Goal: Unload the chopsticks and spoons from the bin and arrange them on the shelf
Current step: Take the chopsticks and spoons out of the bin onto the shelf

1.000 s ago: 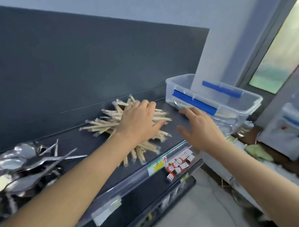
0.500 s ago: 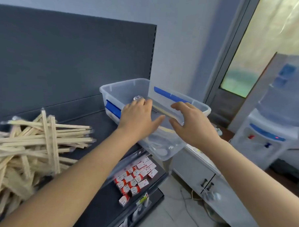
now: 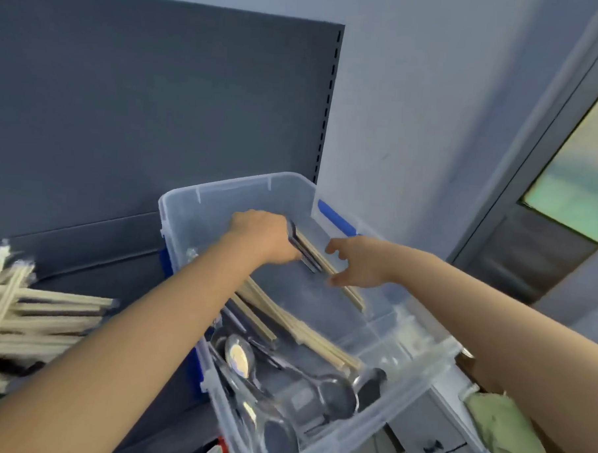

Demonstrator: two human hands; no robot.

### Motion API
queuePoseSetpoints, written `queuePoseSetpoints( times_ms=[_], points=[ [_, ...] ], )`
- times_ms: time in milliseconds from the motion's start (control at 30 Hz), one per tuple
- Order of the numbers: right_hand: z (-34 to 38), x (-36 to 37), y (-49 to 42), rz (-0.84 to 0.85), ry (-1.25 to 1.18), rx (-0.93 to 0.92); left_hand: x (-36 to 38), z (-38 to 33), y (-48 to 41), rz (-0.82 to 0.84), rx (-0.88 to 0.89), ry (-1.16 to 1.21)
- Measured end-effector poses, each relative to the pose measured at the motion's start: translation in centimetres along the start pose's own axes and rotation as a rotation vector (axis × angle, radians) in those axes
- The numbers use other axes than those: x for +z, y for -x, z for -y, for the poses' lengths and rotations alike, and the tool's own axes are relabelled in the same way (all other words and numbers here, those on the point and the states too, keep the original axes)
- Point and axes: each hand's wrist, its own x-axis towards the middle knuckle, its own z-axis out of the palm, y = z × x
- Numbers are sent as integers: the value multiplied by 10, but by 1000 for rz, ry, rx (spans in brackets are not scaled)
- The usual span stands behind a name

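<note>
A person reaches with 2 bare hands into a clear plastic bin (image 3: pixel 237 188) with blue latches, which sits at the right end of a dark shelf (image 3: pixel 117 280). The left hand (image 3: pixel 264 240) is deep inside the bin, its fingers curled round the far end of a held bundle (image 3: pixel 318 261) of pale wooden chopsticks. The bundle's long axis runs diagonally, from the left hand at the far side down toward the bin's right wall. The right hand (image 3: pixel 359 263) is spread, with thumb and forefinger on either side of the bundle; whether they touch it cannot be told.

Lower in the bin lie loose chopsticks (image 3: pixel 286 323), slanting from under the left forearm toward the near right corner. At the near end are metal spoons (image 3: pixel 318 388), with their bowls mostly nearest the camera and their handles pointing away and left. To the left on the shelf, well apart from the bin, a shelf pile (image 3: pixel 30 312) of chopsticks lies mostly crosswise, with a few tilted upward.
</note>
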Motion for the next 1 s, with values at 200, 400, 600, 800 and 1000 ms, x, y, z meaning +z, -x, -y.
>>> queuePoseSetpoints(
  times_ms=[200,400,600,800,1000],
  points=[
    [2,8,-95,197,283,-192,24,17,-20,381,-207,-117],
    [25,6,-127,370,450,-412,37,31,-21,499,-317,-24],
    [39,7,-132,445,233,-676,53,44,-25,448,-413,29],
    [43,0,-140,458,-4,-683,59,52,-30,411,-477,96],
    [29,-3,-142,97,348,-595,70,48,-31,415,-561,149]
  ],
)
